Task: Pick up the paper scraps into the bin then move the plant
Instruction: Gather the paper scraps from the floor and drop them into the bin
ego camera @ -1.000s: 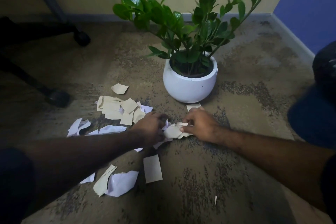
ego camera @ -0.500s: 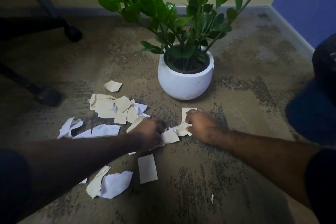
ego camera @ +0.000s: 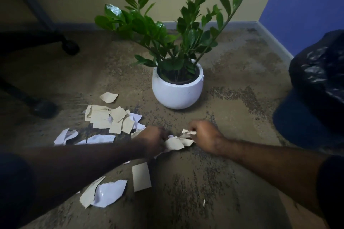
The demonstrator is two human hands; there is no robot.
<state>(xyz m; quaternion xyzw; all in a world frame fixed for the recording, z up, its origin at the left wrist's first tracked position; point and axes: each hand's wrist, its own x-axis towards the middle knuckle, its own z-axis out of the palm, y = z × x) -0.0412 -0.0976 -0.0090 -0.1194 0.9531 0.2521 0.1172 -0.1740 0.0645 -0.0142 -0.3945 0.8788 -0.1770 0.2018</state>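
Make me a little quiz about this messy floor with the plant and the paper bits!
1. True or false: the plant stands in a white pot.
2. What do the left hand and right hand gather between them: A) leaves, B) paper scraps, C) soil?
3. Fill in: the black bin bag sits to the person's ____.

Key: 1 true; 2 B; 3 right.
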